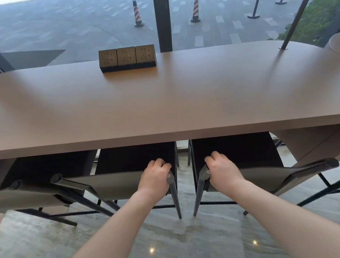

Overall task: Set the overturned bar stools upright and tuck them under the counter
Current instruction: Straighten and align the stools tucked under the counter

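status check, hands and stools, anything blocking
Both hands gripping: left hand on left stool backrest, right hand on right stool. Both upright, seats under counter. Nothing blocking.

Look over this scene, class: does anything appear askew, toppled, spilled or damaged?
Nothing stands out. Both stools, the left stool and the right stool, stand upright with seats partly under the counter. The left hand and right hand each grip a backrest corner. The socket block sits squarely on the counter.

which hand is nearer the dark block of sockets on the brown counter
Left. The left hand grips a stool backrest almost straight below the dark block of sockets; the right hand grips the next stool, farther right.
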### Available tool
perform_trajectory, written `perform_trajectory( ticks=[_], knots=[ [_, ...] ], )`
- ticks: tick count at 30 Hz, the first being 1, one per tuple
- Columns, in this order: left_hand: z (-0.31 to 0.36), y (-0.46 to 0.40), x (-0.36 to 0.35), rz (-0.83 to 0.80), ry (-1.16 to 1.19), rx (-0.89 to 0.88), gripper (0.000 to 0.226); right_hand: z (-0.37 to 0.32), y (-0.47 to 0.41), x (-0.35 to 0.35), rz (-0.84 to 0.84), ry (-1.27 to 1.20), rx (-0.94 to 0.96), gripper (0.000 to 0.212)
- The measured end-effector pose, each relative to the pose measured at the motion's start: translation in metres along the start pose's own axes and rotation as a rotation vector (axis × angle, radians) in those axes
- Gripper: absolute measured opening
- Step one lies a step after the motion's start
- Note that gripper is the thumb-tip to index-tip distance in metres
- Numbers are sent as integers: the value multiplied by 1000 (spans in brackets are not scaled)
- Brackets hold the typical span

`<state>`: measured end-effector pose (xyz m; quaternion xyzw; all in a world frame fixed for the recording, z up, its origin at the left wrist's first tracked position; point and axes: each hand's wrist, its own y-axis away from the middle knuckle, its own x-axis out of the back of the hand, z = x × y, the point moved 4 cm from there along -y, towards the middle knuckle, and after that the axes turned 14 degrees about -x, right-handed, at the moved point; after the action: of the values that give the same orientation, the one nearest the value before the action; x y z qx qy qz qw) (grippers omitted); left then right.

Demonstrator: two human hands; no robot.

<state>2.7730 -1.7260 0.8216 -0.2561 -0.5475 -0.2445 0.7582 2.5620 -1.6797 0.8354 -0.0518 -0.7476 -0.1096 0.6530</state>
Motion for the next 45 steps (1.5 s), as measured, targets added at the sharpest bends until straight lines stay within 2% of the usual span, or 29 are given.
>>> perform_trajectory(
  ticks=[23,30,34,36,39,41,45],
  knots=[
    [4,0,2,62,17,-40,32,-2,-3,-4,-38,-36,29,27],
    [0,-4,3,-60,48,9,34,-3,-1,0,-35,8,22,24],
    [-4,-18,25,-160,100,35,34,-3,0,0,-22,10,21,35],
    [-3,-23,40,-109,177,54,33,-4,0,2,-10,12,6,36],
    [6,-22,54,-10,415,95,21,-6,3,10,-13,-89,-66,39],
    [12,-18,62,57,662,164,12,-6,6,18,-12,-293,-130,41],
    [21,-10,76,248,1294,352,22,-5,17,38,-68,-883,-270,34]
  ],
)
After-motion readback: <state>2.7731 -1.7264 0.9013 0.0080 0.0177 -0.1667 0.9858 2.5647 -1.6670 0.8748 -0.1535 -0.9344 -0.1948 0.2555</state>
